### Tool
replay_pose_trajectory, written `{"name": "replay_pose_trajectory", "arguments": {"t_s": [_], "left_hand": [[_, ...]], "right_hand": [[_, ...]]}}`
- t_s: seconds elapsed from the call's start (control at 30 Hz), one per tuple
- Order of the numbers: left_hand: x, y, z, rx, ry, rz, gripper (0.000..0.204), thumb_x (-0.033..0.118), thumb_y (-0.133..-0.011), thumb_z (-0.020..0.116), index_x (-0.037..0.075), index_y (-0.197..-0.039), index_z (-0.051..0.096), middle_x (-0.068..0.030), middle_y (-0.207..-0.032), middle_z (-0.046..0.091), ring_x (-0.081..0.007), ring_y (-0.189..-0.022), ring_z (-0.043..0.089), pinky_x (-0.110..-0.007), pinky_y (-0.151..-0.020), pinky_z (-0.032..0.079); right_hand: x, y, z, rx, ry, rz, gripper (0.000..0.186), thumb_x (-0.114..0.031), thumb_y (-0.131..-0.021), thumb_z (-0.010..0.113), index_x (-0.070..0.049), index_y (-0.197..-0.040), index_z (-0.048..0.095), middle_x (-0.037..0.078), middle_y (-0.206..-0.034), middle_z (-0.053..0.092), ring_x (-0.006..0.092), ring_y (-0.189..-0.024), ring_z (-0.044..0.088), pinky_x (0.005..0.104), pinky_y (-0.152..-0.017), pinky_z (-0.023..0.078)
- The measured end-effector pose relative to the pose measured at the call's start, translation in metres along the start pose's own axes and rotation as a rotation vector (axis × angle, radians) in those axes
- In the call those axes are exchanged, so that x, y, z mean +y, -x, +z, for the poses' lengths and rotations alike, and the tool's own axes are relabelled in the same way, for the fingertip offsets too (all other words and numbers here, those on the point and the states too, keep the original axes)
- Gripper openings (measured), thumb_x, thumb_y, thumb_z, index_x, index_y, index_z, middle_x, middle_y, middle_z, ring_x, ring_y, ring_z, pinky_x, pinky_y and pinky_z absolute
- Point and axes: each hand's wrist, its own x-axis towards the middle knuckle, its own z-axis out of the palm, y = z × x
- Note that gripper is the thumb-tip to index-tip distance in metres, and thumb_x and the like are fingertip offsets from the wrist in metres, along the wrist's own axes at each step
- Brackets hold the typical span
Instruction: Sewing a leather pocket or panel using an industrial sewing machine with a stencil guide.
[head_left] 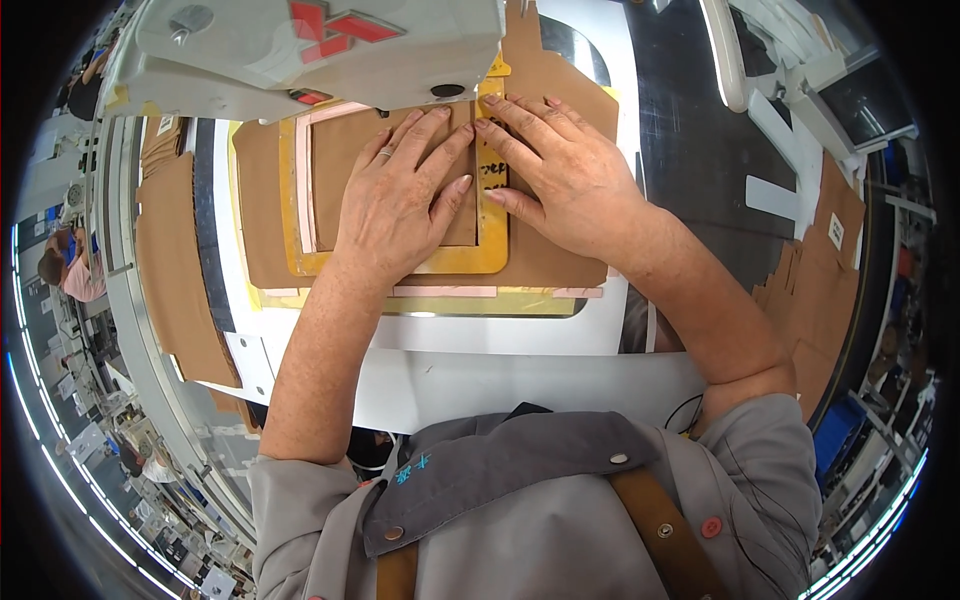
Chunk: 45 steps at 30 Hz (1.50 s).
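Note:
My left hand lies with fingers outstretched on a brown fabric panel inside a yellow frame. Its fingertips point away from me, toward the machine head. Across the frame's right bar my right hand rests, fingers spread and thumb apart. The frame sits over a larger brown piece, which reaches out past it on both sides. Pale pink strips line the frame's inner left edge. Dark handwriting marks the right bar, partly covered by my right fingers.
A grey-white machine head overhangs the frame's far side. Stacks of brown pieces lie on the left and on the right. A white plate lies beneath the work. At the upper right is a dark tabletop.

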Motion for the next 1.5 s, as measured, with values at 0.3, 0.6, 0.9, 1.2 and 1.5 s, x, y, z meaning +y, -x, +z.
{"name": "replay_pose_trajectory", "arguments": {"t_s": [0.3, 0.6, 0.9, 1.2, 1.5], "left_hand": [[-0.002, 0.003, 0.002, 0.059, -0.074, 0.059, 0.042, 0.025, -0.097, 0.064, 0.010, -0.137, 0.061, -0.0066, -0.145, 0.056, -0.0247, -0.135, 0.053, -0.049, -0.114, 0.038], [-0.011, 0.006, 0.010, 0.054, 0.232, 0.030, 0.042, 0.019, -0.096, 0.065, 0.006, -0.136, 0.060, -0.0073, -0.145, 0.058, -0.0248, -0.137, 0.052, -0.048, -0.116, 0.036], [-0.013, 0.006, 0.009, 0.051, 0.156, 0.034, 0.041, 0.023, -0.097, 0.065, 0.007, -0.134, 0.060, -0.0036, -0.152, 0.052, -0.0218, -0.143, 0.046, -0.050, -0.119, 0.032], [-0.013, 0.003, 0.005, -0.018, 0.123, 0.033, 0.040, 0.023, -0.097, 0.062, 0.009, -0.134, 0.056, -0.0024, -0.155, 0.048, -0.0204, -0.144, 0.044, -0.053, -0.119, 0.028], [-0.012, 0.000, 0.000, -0.037, 0.128, 0.030, 0.041, 0.023, -0.096, 0.062, 0.009, -0.134, 0.054, -0.0035, -0.156, 0.048, -0.0201, -0.145, 0.043, -0.052, -0.119, 0.028]], "right_hand": [[-0.002, -0.001, 0.004, 0.051, -0.033, -0.019, 0.057, -0.042, -0.094, 0.068, -0.008, -0.139, 0.058, 0.009, -0.147, 0.053, 0.0272, -0.136, 0.051, 0.0480, -0.119, 0.038], [-0.002, -0.003, 0.002, 0.034, -0.051, -0.025, 0.059, -0.043, -0.095, 0.067, -0.009, -0.142, 0.055, 0.009, -0.149, 0.052, 0.0269, -0.137, 0.050, 0.0485, -0.120, 0.036], [-0.002, -0.004, 0.003, 0.020, -0.039, -0.015, 0.060, -0.043, -0.095, 0.067, -0.009, -0.143, 0.054, 0.010, -0.147, 0.053, 0.0279, -0.135, 0.052, 0.0488, -0.120, 0.036], [-0.003, -0.004, 0.002, 0.024, -0.046, -0.024, 0.058, -0.042, -0.097, 0.065, -0.008, -0.143, 0.054, 0.010, -0.148, 0.052, 0.0287, -0.136, 0.050, 0.0502, -0.121, 0.034], [-0.002, -0.002, 0.003, 0.027, -0.047, -0.025, 0.056, -0.042, -0.097, 0.064, -0.009, -0.141, 0.054, 0.010, -0.148, 0.051, 0.0277, -0.138, 0.048, 0.0500, -0.121, 0.034]]}}
